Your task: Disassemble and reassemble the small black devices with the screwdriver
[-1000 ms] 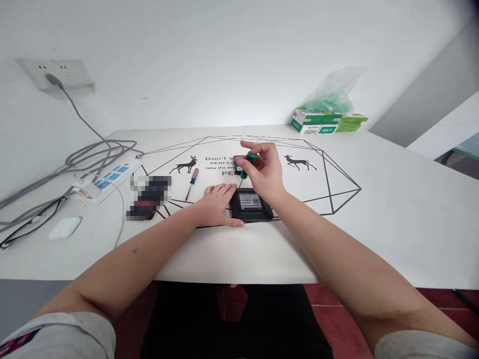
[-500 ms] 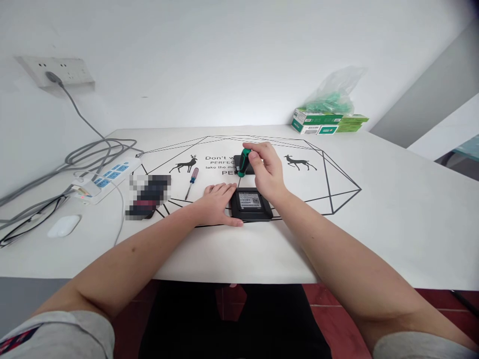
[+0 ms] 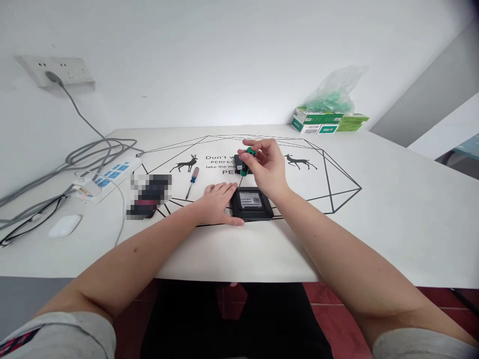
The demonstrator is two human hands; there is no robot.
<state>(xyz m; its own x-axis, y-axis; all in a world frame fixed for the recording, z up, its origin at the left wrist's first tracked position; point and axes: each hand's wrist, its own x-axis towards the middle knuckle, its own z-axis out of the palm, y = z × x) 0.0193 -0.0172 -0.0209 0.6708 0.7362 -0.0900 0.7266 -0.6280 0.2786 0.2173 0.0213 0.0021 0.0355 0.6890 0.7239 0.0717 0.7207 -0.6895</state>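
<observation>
At the middle of a white table [image 3: 392,224], the right hand [image 3: 267,169] pinches a green-handled screwdriver [image 3: 246,162] between thumb and curled fingertips, its tip pointing down at the far left corner of a flat black device [image 3: 251,204]. The left hand [image 3: 217,203] lies flat, fingers spread, gripping nothing, touching the device's left edge. A red-and-blue screwdriver [image 3: 192,181] lies just left. A power strip [image 3: 107,179] sits far left.
</observation>
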